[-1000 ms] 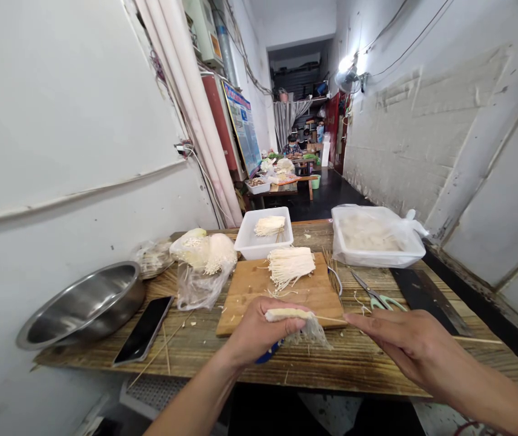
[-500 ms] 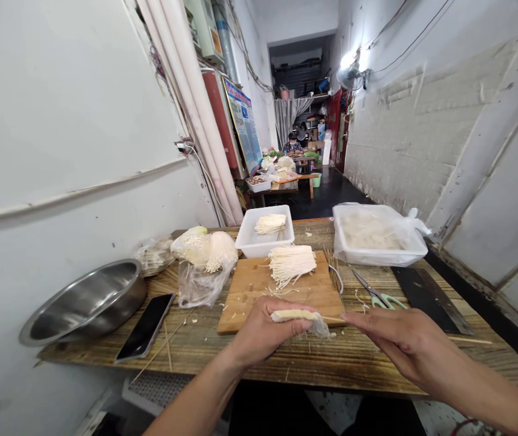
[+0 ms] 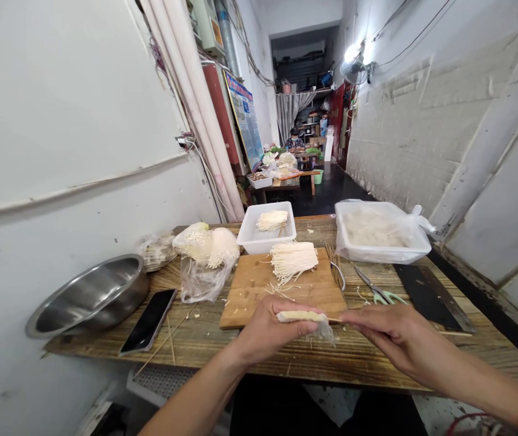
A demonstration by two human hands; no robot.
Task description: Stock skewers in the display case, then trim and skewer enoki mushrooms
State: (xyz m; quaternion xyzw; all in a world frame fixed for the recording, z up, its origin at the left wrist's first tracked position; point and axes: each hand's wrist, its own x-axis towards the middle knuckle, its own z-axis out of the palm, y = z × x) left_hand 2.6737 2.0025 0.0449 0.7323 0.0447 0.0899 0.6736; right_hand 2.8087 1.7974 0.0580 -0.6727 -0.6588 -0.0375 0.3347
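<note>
My left hand is closed around a flat, pale bundle of enoki mushrooms, with thin, whitish ends hanging below its right side. From the right, my right hand pinches a bamboo skewer, whose front end meets the bundle; how deep it sits inside is hidden. The skewer's back end shows beyond my right wrist. Just behind my hands lies a wooden cutting board bearing a row of enoki mushrooms and loose strands.
A white tub holds skewered enoki. Bagged enoki, a phone and a steel basin are left. Scissors, a cleaver and a bag-covered tub are right. A person sits far back.
My right hand has slid left along the skewer's line, closer to the bundle, and less of the skewer shows between my hands. The view has shifted slightly.
</note>
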